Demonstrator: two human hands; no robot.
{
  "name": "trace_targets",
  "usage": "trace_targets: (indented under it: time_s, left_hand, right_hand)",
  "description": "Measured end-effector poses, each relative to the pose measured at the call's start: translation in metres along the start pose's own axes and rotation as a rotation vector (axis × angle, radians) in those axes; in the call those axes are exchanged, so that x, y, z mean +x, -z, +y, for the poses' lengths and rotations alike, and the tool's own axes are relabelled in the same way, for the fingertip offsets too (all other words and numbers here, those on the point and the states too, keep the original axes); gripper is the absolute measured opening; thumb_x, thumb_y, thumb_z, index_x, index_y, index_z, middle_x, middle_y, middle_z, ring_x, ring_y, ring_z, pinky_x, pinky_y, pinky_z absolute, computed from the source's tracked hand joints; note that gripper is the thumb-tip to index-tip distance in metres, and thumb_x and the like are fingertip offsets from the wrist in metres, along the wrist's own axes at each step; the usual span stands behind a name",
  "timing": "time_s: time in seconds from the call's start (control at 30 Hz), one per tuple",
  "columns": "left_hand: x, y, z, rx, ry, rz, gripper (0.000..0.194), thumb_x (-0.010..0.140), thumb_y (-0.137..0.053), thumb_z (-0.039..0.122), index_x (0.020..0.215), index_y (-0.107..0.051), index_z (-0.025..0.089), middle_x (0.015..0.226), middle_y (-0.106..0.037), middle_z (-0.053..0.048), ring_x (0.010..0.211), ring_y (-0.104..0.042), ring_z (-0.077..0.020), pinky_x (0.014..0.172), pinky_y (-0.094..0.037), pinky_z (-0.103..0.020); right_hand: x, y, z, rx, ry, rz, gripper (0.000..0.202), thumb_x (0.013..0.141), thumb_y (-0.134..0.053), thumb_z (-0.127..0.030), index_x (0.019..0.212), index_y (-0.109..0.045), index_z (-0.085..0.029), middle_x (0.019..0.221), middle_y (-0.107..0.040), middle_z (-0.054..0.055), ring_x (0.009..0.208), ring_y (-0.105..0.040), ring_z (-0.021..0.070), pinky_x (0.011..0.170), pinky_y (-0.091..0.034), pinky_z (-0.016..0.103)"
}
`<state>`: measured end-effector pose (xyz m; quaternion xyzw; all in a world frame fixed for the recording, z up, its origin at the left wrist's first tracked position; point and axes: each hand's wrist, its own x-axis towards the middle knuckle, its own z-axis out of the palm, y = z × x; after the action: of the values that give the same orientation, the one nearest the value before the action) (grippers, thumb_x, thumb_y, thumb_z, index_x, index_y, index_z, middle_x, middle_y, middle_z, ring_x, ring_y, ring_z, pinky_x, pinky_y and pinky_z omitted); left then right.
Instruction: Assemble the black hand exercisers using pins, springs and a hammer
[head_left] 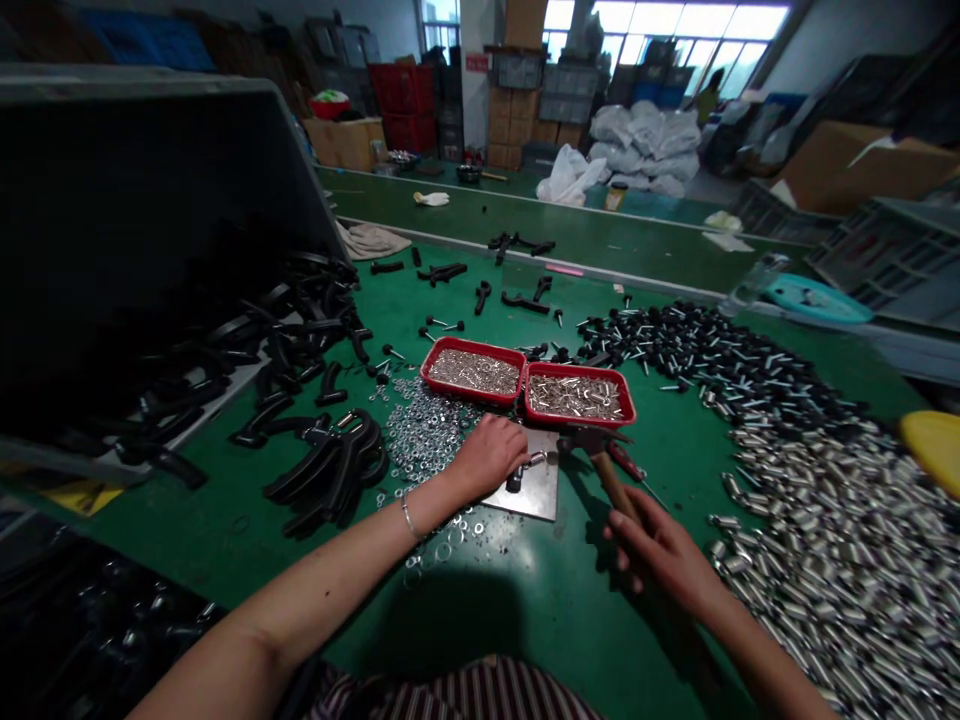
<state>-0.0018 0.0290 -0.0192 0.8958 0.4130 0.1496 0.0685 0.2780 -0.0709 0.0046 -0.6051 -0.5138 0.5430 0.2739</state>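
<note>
My left hand (491,455) rests over a metal plate (536,500), its fingers curled down around a small black part with a metal piece (516,478). My right hand (649,540) grips the wooden handle of a hammer (616,490). The hammer's head lies just right of the plate, slightly above the table. Two red trays sit behind the plate: the left tray (517,398) holds tiny metal pieces, the right tray (630,415) small pins. A red-handled tool (624,462) lies beside the hammer. Washers (420,430) are spread left of my left hand.
Black curved handles (337,470) lie at the left, by a large tipped bin (300,150). Metal cylinders (847,560) and black-headed bolts (705,350) are heaped at the right. A yellow object (934,450) sits at the right edge. Another green surface (637,250) runs behind.
</note>
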Motion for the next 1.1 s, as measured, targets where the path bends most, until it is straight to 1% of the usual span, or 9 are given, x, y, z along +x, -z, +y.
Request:
trace_targets:
  time_s: [0.1,0.17,0.3,0.47,0.63,0.7,0.83,0.97,1.1]
  left_hand:
    - [-0.014,0.005,0.001,-0.131,0.105,0.039,0.082,0.072,-0.072,0.063,0.133,-0.044,0.016,0.127,-0.055,-0.016,0.119,-0.048,-0.0342,0.102,-0.034,-0.049]
    - [-0.023,0.005,0.002,-0.207,0.125,0.027,0.097,0.069,-0.078,0.057,0.144,-0.031,0.017,0.134,-0.050,-0.018,0.124,-0.046,-0.0356,0.104,-0.034,-0.050]
    - [-0.027,0.002,0.002,-0.276,0.129,-0.025,0.095,0.074,-0.078,0.044,0.148,-0.024,0.018,0.135,-0.051,-0.018,0.127,-0.045,-0.0357,0.105,-0.034,-0.052]
    - [-0.027,0.004,0.000,-0.303,0.146,-0.035,0.094,0.071,-0.080,0.042,0.146,-0.029,0.017,0.131,-0.053,-0.018,0.123,-0.048,-0.0358,0.105,-0.037,-0.053]
    - [-0.042,0.021,0.025,-0.533,0.304,0.097,0.075,0.080,-0.073,0.045,0.142,-0.035,0.025,0.125,-0.055,-0.013,0.120,-0.052,-0.0297,0.105,-0.041,-0.050]
    - [-0.051,0.026,0.039,-0.634,0.309,0.105,0.073,0.081,-0.072,0.046,0.142,-0.035,0.027,0.127,-0.054,-0.011,0.119,-0.053,-0.0268,0.104,-0.044,-0.046]
    - [-0.062,0.039,0.053,-0.595,0.184,0.039,0.081,0.079,-0.073,0.050,0.146,-0.032,0.028,0.132,-0.052,-0.012,0.125,-0.049,-0.0282,0.108,-0.042,-0.047]
    - [-0.037,0.070,0.014,-0.490,0.086,0.018,0.075,0.083,-0.067,0.053,0.146,-0.035,0.027,0.137,-0.051,-0.012,0.128,-0.047,-0.0278,0.108,-0.043,-0.044]
    - [0.039,0.099,-0.080,-0.309,0.224,0.262,0.036,0.096,-0.052,0.033,0.130,-0.056,0.020,0.124,-0.059,-0.010,0.116,-0.056,-0.0223,0.103,-0.046,-0.040]
  right_hand:
    - [-0.004,-0.004,-0.019,-0.334,0.197,0.026,0.048,0.090,-0.054,-0.052,0.130,-0.056,-0.025,0.107,-0.071,0.008,0.089,-0.068,0.0264,0.076,-0.055,0.037]
    - [-0.005,-0.011,-0.030,-0.453,0.314,0.062,0.045,0.094,-0.049,-0.047,0.133,-0.056,-0.026,0.119,-0.069,0.009,0.103,-0.066,0.0277,0.089,-0.052,0.039]
    - [0.005,-0.028,-0.032,-0.525,0.392,0.087,0.045,0.095,-0.046,-0.046,0.134,-0.055,-0.025,0.128,-0.065,0.010,0.111,-0.063,0.0280,0.096,-0.049,0.041]
    - [0.024,-0.028,0.000,-0.285,0.111,0.016,0.050,0.095,-0.038,-0.058,0.121,-0.059,-0.021,0.083,-0.070,0.007,0.067,-0.066,0.0226,0.065,-0.056,0.039]
    - [0.033,-0.025,-0.005,-0.453,0.406,0.319,0.052,0.089,-0.055,-0.050,0.135,-0.055,-0.025,0.129,-0.058,0.015,0.119,-0.054,0.0316,0.100,-0.045,0.052]
    - [0.036,-0.033,-0.021,-0.365,0.440,0.195,0.048,0.089,-0.058,-0.046,0.133,-0.057,-0.027,0.126,-0.060,0.012,0.118,-0.056,0.0291,0.101,-0.044,0.049]
    - [0.039,-0.050,-0.047,-0.069,0.304,-0.151,0.031,0.092,-0.055,-0.046,0.106,-0.065,-0.021,0.084,-0.066,0.003,0.075,-0.065,0.0202,0.073,-0.054,0.035]
    - [0.041,-0.054,-0.039,-0.243,0.515,0.058,0.017,0.091,-0.060,-0.038,0.096,-0.065,-0.023,0.095,-0.066,0.006,0.091,-0.064,0.0233,0.084,-0.051,0.035]
    - [0.050,-0.059,-0.014,-0.337,0.567,0.178,0.016,0.095,-0.053,-0.036,0.105,-0.062,-0.027,0.103,-0.066,0.007,0.099,-0.064,0.0244,0.087,-0.052,0.037]
